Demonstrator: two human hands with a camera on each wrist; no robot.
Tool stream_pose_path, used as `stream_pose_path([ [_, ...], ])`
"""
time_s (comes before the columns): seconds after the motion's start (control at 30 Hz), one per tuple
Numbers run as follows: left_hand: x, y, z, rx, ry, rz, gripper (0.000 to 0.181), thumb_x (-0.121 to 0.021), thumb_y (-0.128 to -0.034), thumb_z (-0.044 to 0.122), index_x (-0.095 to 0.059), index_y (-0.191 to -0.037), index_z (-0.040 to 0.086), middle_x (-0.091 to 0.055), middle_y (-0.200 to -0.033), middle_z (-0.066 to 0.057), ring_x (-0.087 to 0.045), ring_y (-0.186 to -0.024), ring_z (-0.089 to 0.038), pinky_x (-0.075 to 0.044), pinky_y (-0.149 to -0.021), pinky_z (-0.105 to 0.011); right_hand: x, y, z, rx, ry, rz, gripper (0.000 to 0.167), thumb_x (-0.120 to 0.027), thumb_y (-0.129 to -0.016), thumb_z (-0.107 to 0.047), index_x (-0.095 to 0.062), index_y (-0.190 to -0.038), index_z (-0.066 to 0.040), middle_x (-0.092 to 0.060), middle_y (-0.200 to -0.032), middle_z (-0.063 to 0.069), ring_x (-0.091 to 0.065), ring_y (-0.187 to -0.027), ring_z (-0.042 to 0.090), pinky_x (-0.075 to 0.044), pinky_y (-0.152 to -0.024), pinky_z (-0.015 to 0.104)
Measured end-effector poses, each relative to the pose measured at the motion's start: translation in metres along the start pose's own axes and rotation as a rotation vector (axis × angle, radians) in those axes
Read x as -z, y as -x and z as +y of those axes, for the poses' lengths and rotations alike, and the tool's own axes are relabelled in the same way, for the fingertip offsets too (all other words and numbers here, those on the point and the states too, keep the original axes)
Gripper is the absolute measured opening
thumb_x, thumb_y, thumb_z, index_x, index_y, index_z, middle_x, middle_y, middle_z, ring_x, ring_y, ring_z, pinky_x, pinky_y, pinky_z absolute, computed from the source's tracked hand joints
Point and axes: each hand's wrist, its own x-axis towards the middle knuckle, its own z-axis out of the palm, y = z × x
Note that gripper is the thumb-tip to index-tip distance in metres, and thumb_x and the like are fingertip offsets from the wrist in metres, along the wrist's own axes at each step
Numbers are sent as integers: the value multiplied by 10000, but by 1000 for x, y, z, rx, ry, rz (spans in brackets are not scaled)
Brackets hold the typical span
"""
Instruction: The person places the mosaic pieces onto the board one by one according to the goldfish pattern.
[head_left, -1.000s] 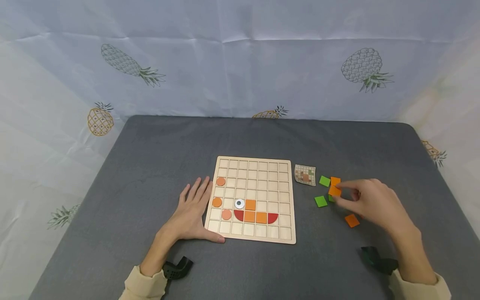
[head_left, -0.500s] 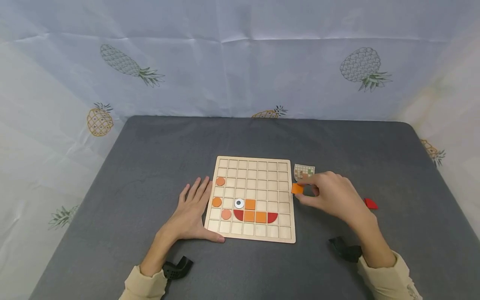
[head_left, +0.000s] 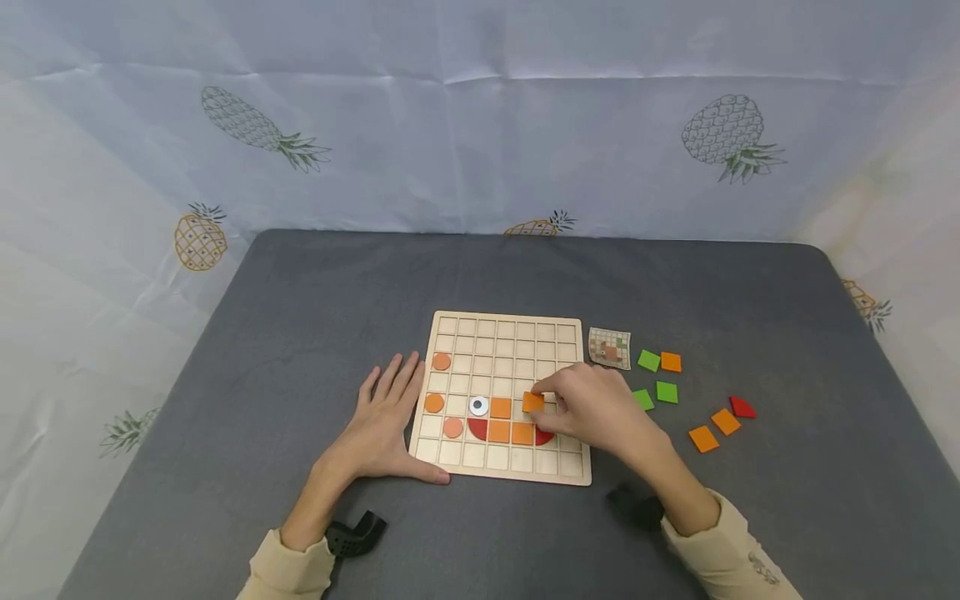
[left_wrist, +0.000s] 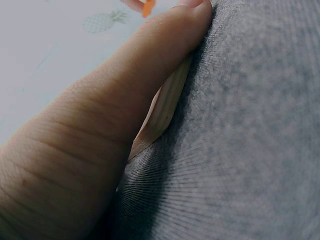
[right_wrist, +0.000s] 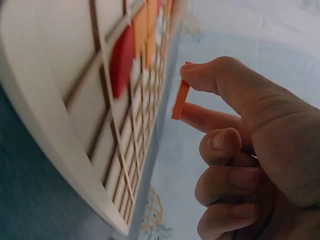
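Note:
A wooden grid board (head_left: pixel 465 328) lies mid-table. My left hand (head_left: pixel 382 433) is spread along its left edge, thumb at the front corner, fingers straight. Between thumb and forefinger my right hand (head_left: pixel 600 408) pinches an orange square tile (head_left: pixel 532 402) just above the board; the right wrist view shows this tile (right_wrist: pixel 181 99) apart from the surface. Set in the grid are a white eye piece (head_left: pixel 478 406), several orange squares (head_left: pixel 500 407), red quarter-round pieces (head_left: pixel 477 429) and orange round pieces (head_left: pixel 434 403). My right fingers partly cover one red piece.
Right of the board lies a small pattern card (head_left: pixel 610 348). Beyond it are several loose green squares (head_left: pixel 667 392), orange squares (head_left: pixel 704 439) and a red quarter-round piece (head_left: pixel 742 407). A pineapple-print cloth (head_left: pixel 480 158) hangs behind the grey table (head_left: pixel 337 292).
My right hand has picked an orange square tile from the loose pieces and carried it left over the board. The left hand has stayed in place.

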Motion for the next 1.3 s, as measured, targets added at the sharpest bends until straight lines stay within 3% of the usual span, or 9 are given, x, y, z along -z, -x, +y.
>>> stream_pose_path([
  [0.03, 0, 0, 0, 2, 0, 1, 1538, -828, -535, 790, -72, -1650, 49, -44, -1740, -154, -6, -1612, -391, -11, -1248, -636, -3, -1, -2, -7, -8, -15, 223, -789, -829, -240, -820, -1038, -169, -568, -600, -99, -367, -490, 45, -230, -439, 227],
  [0.13, 0, 0, 0, 5, 1, 3, 1539, -830, -532, 790, -75, -1650, 50, -47, -1740, -152, -11, -1611, -392, -12, -1249, -637, -8, -2, -6, -15, -11, -45, 222, -787, -827, -225, -820, -1039, -166, -634, -666, -86, -349, -496, 55, -184, -443, 209],
  [0.33, 0, -1, 1, 5, 5, 3, 1541, -834, -528, 787, -81, -1649, 45, -51, -1739, -156, -13, -1611, -396, -12, -1249, -641, -15, -4, -9, -20, 0, -72, 242, -808, -834, -230, -823, -1061, -150, -763, -867, -34, -348, -513, 76, -173, -456, 216],
  [0.6, 0, -1, 1, 1, 4, 3, 1540, -832, -527, 791, -82, -1650, 51, -50, -1739, -154, -13, -1612, -391, -10, -1252, -633, -17, -6, -8, -55, 4, -102, 249, -787, -840, -206, -816, -1080, -144, -691, -754, -44, -338, -506, 90, -170, -463, 235],
  [0.8, 0, -1, 0, 3, -3, 2, 1540, -829, -530, 793, -79, -1649, 47, -47, -1740, -153, -9, -1612, -393, -14, -1252, -636, -19, -8, -8, -60, -1, -106, 266, -794, -854, -219, -813, -1105, -135, -791, -966, 9, -398, -513, 95, -194, -462, 231],
  [0.97, 0, 0, 0, 3, 4, 1, 1541, -830, -530, 793, -76, -1649, 49, -46, -1740, -151, -7, -1611, -395, -10, -1251, -636, -21, -8, -7, -58, -12, -103, 303, -797, -879, -253, -798, -1163, -150, -743, -797, -38, -346, -486, 90, -178, -458, 228],
  [1.1, 0, 0, 0, 5, 4, 2, 1540, -831, -530, 791, -79, -1649, 49, -51, -1740, -151, -9, -1611, -392, -10, -1251, -633, -22, -8, -7, -60, -29, -109, 320, -794, -891, -265, -788, -1190, -153, -566, -595, -90, -308, -479, 87, -173, -461, 226],
  [1.17, 0, -1, 1, 4, 4, 3, 1538, -832, -530, 789, -83, -1649, 48, -55, -1739, -152, -12, -1611, -391, -11, -1251, -632, -21, -8, -7, -62, -36, -114, 323, -796, -890, -263, -786, -1194, -153, -526, -569, -98, -299, -481, 86, -173, -464, 226],
  [1.3, 1, -1, 1, 4, 5, 2, 1538, -834, -528, 787, -86, -1648, 43, -58, -1738, -157, -12, -1612, -390, -10, -1252, -631, -20, -8, -6, -65, -51, -114, 327, -808, -881, -257, -788, -1189, -149, -601, -623, -98, -305, -490, 84, -177, -467, 227],
])
